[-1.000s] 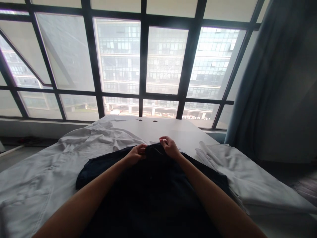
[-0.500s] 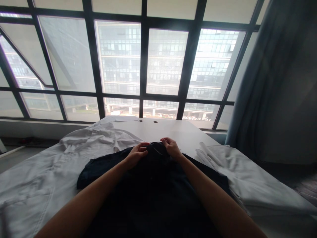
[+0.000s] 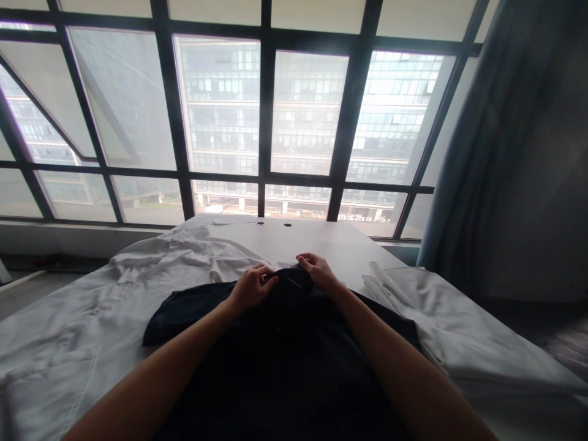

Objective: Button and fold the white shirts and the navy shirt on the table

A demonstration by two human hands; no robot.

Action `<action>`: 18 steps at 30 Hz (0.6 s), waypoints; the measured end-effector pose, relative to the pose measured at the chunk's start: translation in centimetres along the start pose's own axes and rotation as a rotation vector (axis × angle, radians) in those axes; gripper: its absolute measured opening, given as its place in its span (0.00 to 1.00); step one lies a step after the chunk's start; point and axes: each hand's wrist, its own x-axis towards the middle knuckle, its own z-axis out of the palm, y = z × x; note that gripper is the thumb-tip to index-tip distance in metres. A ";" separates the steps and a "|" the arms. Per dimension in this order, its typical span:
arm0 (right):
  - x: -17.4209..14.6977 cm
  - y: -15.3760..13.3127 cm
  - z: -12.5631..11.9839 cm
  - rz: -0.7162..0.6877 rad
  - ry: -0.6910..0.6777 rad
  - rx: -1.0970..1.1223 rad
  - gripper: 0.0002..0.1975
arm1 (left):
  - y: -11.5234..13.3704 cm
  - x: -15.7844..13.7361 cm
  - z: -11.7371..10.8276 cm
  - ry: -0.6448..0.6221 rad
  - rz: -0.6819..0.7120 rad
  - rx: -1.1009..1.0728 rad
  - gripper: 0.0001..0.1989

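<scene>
A dark navy shirt (image 3: 280,373) lies spread in front of me, its short sleeves fanned out to both sides and its collar (image 3: 290,275) at the far end. My left hand (image 3: 253,286) is closed on the left side of the collar, thumb and fingers pinching the cloth. On the collar's right side, my right hand (image 3: 318,271) grips the edge between thumb and fingertips. The shirt's lower part is very dark, so its details are hard to make out.
A white table (image 3: 321,242) with two small dark holes lies beneath. Rumpled white cloth (image 3: 59,343) covers its left side, and more folded white cloth (image 3: 459,318) rests on the right. Beyond stand large framed windows (image 3: 303,116) and a grey curtain (image 3: 478,171).
My left hand has shifted slightly left and its fingers are more curled at the collar. The collar's far edge now lies lower and rounder between the hands. My right hand has barely moved.
</scene>
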 end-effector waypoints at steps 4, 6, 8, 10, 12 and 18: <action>0.2 -0.2 -1.4 -0.062 -0.044 -0.186 0.19 | 0.2 0.1 -0.4 0.128 -0.040 0.224 0.12; 0.3 -0.2 -2.3 -0.062 -0.084 -0.270 0.18 | -0.1 0.2 -0.4 0.175 -0.070 0.263 0.12; 0.3 -0.1 -3.1 -0.027 -0.140 -0.321 0.18 | -0.6 0.3 -0.2 0.202 -0.079 0.274 0.12; 0.2 0.1 -3.6 0.029 -0.214 -0.331 0.19 | -0.9 0.4 0.1 0.214 -0.080 0.277 0.11; 0.1 0.3 -3.9 0.082 -0.263 -0.294 0.18 | -0.9 0.4 0.3 0.252 -0.059 0.309 0.10; 0.0 0.2 -3.1 0.178 -0.219 -0.087 0.16 | 2.1 -0.8 1.7 0.043 0.275 0.463 0.09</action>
